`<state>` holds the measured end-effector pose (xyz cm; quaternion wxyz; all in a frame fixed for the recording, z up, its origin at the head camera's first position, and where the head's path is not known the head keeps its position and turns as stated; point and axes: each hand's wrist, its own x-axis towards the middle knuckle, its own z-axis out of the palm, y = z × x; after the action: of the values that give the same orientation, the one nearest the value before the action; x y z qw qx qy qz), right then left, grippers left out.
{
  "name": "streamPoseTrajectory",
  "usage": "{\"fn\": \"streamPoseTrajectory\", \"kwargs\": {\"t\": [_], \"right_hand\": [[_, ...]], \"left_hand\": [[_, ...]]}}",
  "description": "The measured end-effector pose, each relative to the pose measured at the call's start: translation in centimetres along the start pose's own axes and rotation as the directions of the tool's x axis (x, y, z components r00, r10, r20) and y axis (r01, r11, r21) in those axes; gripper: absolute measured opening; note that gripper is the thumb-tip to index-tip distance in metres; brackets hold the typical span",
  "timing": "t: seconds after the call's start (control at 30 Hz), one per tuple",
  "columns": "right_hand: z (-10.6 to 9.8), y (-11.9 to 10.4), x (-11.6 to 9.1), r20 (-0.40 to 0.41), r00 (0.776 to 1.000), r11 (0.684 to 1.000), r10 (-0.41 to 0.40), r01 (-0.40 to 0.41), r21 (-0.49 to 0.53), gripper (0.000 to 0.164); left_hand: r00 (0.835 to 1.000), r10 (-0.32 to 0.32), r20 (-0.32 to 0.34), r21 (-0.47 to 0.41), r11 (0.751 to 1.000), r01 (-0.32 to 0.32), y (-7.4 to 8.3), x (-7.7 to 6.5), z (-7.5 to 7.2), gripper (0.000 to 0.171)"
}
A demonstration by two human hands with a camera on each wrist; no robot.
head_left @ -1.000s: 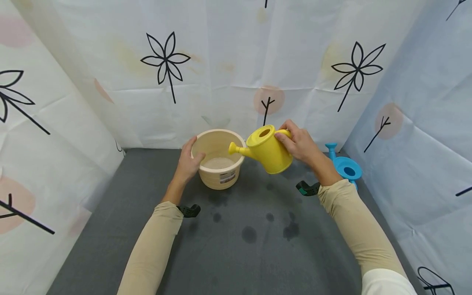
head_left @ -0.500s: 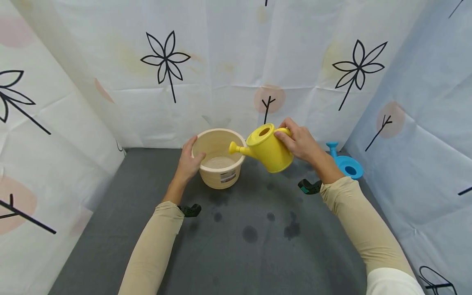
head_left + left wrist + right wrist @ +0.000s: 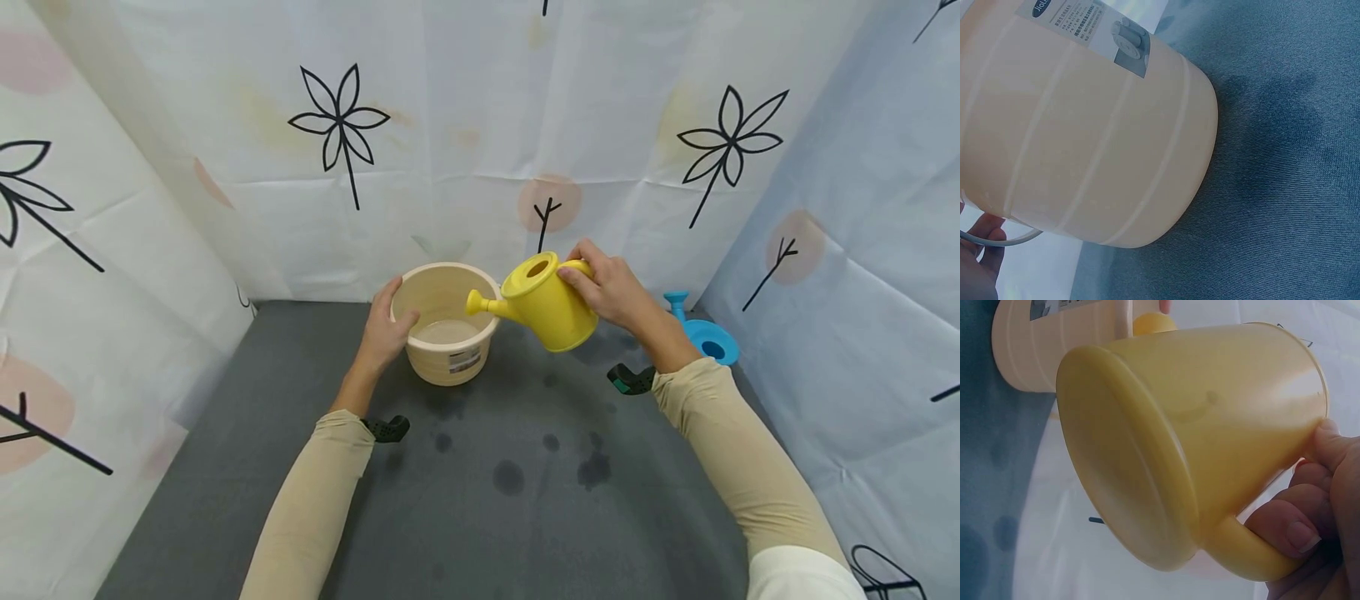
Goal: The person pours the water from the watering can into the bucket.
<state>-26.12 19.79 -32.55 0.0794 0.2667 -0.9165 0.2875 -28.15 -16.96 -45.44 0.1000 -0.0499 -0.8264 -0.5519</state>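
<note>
My right hand [image 3: 607,287] grips the handle of a yellow watering can [image 3: 553,308], fingers curled round it in the right wrist view. Held above the table, the can leans left. Its spout's rose [image 3: 474,302] hangs over the opening of a cream plastic bucket [image 3: 448,364]; no stream of water is discernible. My left hand [image 3: 384,329] holds the bucket's left rim, with the thumb over the inner side. In the left wrist view, fingers [image 3: 991,237] show beside the thin bail handle [image 3: 1022,238]. A label [image 3: 1088,28] is stuck on the bucket's wall.
A blue watering can [image 3: 708,340] stands at the right, partly behind my right forearm. Dark wet spots [image 3: 508,477] mark the grey table cloth [image 3: 450,542]. White patterned curtains [image 3: 450,125] enclose the back and both sides.
Both hands, the yellow watering can and the bucket stay nearly where they were. Only a slight shift of the whole head view shows.
</note>
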Motion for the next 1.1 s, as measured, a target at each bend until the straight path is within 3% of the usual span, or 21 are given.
{"fn": "streamPoseTrajectory", "kwargs": {"t": [1.1], "right_hand": [[-0.7, -0.34, 0.93, 0.058, 0.998, 0.999, 0.033, -0.032, -0.016, 0.026]], "left_hand": [[1.0, -0.004, 0.003, 0.01, 1.0, 0.004, 0.11, -0.18, -0.03, 0.073]]}}
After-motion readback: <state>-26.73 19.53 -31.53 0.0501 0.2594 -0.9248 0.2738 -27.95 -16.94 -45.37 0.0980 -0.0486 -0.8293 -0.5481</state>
